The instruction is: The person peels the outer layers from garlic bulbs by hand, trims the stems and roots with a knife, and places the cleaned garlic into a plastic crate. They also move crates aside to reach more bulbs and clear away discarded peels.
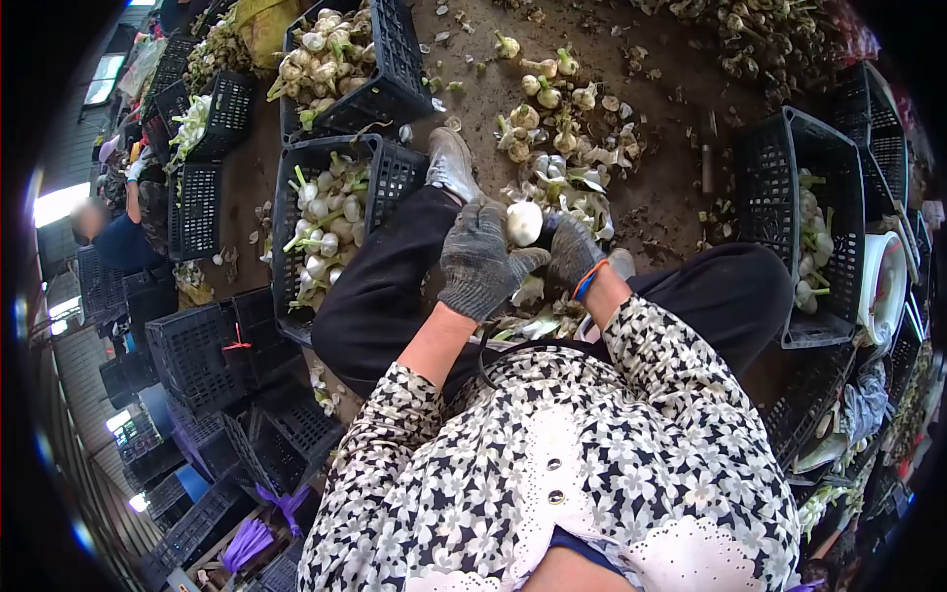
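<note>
Looking down past a floral shirt (572, 434) at two knitted gloves, we find a white garlic bulb (524, 224) between the hands, just in front of the seated body. The left hand (478, 259) has its fingers and thumb bent around the bulb's near side. The right hand (574, 255), with a blue and orange band (590, 279) at the wrist, is curled just beside it; we cannot tell whether it grips anything. Under and beyond the hands lie pale peelings (582, 207), and farther off, loose garlic bulbs (524, 116) on the brown ground (681, 158). A crate of garlic stands on either side: the left crate (400, 170) next to the bent leg, the right crate (769, 187) beyond the other knee.

We judge that the smooth bulb could slip if the glove's hold loosens, and drop among the peelings. If the right hand does hide a blade, a careless push could catch the left thumb.

The right fingertips are hidden from us, as is the bulb's underside. Crates at both sides run into the dark rim, and the other person (133, 232) at far left is small and partly blurred.
</note>
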`<control>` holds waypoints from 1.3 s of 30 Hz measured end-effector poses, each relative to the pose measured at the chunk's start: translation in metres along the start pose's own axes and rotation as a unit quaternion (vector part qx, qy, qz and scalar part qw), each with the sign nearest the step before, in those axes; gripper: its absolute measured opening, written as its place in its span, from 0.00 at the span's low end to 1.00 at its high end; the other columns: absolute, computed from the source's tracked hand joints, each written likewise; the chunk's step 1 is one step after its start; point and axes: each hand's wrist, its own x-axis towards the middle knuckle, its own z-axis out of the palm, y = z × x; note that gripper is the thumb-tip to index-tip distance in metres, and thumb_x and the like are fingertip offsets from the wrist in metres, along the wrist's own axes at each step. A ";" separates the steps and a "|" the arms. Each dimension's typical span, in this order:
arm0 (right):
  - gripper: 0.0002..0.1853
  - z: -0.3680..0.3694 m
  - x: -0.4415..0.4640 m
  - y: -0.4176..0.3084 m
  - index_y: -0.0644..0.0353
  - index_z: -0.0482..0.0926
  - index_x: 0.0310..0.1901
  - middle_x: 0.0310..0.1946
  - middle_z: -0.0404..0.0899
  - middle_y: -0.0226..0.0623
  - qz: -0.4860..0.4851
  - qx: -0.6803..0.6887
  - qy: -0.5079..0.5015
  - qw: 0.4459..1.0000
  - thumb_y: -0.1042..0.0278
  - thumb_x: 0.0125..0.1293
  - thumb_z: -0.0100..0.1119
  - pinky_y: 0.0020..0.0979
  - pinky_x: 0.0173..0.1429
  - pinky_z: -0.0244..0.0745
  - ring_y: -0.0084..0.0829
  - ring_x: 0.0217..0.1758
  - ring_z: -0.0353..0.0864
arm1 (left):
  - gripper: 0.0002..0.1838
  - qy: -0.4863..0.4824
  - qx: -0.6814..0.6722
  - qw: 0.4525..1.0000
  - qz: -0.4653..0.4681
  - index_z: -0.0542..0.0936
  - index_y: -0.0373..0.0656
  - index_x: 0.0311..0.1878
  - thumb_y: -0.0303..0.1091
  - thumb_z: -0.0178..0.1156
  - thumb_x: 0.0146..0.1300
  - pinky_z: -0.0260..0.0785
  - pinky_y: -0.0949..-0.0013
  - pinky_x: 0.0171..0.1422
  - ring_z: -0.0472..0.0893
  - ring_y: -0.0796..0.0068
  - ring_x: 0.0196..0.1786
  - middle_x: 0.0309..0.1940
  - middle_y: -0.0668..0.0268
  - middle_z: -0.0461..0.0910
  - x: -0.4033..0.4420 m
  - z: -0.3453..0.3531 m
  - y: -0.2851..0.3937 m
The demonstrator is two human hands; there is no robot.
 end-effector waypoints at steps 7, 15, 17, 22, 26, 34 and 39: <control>0.10 0.031 0.034 -0.012 0.62 0.75 0.35 0.30 0.76 0.38 0.184 0.097 -0.037 0.978 0.65 0.56 0.52 0.26 0.35 0.73 0.29 0.30 0.76 | 0.17 0.066 0.041 0.996 0.033 0.73 0.39 0.38 0.28 0.61 0.41 0.68 0.67 0.42 0.75 0.63 0.35 0.33 0.59 0.75 0.018 -0.060 -0.032; 0.31 -0.039 0.150 -0.022 0.51 0.62 0.55 0.48 0.69 0.48 -0.031 -0.577 0.270 0.770 0.62 0.46 0.56 0.36 0.56 0.62 0.43 0.52 0.68 | 0.07 0.046 -0.157 0.919 -0.359 0.76 0.35 0.32 0.27 0.57 0.50 0.66 0.70 0.40 0.74 0.67 0.36 0.32 0.59 0.75 0.020 -0.103 -0.082; 0.30 -0.057 0.178 -0.024 0.49 0.61 0.57 0.51 0.66 0.49 -0.083 -0.635 0.232 0.732 0.70 0.48 0.51 0.35 0.57 0.60 0.43 0.56 0.64 | 0.06 0.021 -0.156 0.955 -0.252 0.75 0.35 0.31 0.27 0.56 0.50 0.67 0.68 0.41 0.75 0.63 0.34 0.30 0.57 0.75 0.028 -0.070 -0.084; 0.28 -0.071 0.220 -0.035 0.45 0.61 0.57 0.50 0.67 0.48 -0.039 -0.809 0.138 0.570 0.71 0.51 0.47 0.38 0.55 0.62 0.42 0.54 0.67 | 0.16 -0.176 -0.270 0.916 -0.240 0.71 0.37 0.46 0.29 0.55 0.52 0.67 0.72 0.39 0.77 0.73 0.33 0.32 0.57 0.77 0.040 -0.022 -0.077; 0.14 -0.096 0.242 -0.022 0.51 0.74 0.42 0.38 0.75 0.42 -0.044 -0.855 0.049 0.514 0.68 0.53 0.45 0.37 0.45 0.69 0.38 0.43 0.74 | 0.17 -0.248 -0.146 0.935 -0.208 0.72 0.40 0.46 0.36 0.56 0.52 0.68 0.71 0.37 0.78 0.64 0.33 0.30 0.57 0.77 0.043 -0.022 -0.069; 0.14 -0.077 0.181 -0.046 0.58 0.77 0.35 0.32 0.76 0.45 -0.091 -0.650 0.126 0.744 0.62 0.54 0.43 0.37 0.43 0.69 0.43 0.39 0.74 | 0.20 -0.046 -0.194 0.970 -0.140 0.73 0.40 0.45 0.35 0.60 0.48 0.66 0.70 0.46 0.75 0.65 0.42 0.38 0.58 0.75 0.035 -0.007 -0.087; 0.15 -0.032 0.100 -0.061 0.59 0.75 0.38 0.30 0.76 0.43 -0.129 -0.747 -0.069 0.648 0.72 0.44 0.54 0.31 0.40 0.72 0.38 0.34 0.76 | 0.32 -0.029 -0.142 0.983 -0.114 0.63 0.40 0.56 0.33 0.62 0.45 0.58 0.70 0.57 0.67 0.64 0.52 0.51 0.57 0.66 0.039 -0.004 -0.071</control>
